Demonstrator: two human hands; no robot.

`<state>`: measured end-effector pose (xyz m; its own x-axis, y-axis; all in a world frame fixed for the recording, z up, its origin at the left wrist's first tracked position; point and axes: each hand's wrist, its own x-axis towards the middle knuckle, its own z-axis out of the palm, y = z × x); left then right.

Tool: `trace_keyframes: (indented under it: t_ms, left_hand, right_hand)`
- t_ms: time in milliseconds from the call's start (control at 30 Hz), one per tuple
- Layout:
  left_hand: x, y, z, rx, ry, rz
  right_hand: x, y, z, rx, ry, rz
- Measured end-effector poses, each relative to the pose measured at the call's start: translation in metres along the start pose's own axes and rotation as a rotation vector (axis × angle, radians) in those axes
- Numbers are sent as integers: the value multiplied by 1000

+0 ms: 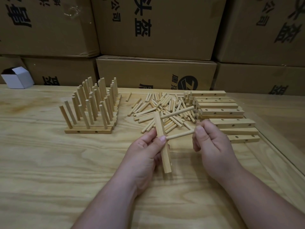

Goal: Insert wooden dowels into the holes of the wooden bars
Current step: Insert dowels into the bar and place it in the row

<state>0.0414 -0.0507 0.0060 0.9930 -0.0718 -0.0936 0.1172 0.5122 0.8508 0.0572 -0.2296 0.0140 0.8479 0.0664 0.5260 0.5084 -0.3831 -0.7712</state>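
Gripping bar (162, 142) — dowel (179, 136) pinched alongside.

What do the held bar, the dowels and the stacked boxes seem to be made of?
Bar: pale bare wood, faint grain, matte, seemingly unvarnished.
Dowels: the same light wood, smooth and round.
Boxes: brown corrugated cardboard, printed in black, folded flaps.

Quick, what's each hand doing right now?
Left hand: holding a bar.
Right hand: pinching a dowel at the bar.
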Motion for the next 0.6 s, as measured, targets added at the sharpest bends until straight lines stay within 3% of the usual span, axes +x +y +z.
trace_keyframes:
  t_ms: [367, 467, 600]
  left_hand:
    - [1, 1, 2, -38, 49, 16]
    - [4, 2, 0, -112, 115, -10]
    - [6, 2, -1, -170, 145, -16]
  right_hand:
    - [-1, 7, 0, -45, 91, 38]
    - [3, 12, -1, -276, 93, 44]
    - [5, 20, 1, -646, -118, 203]
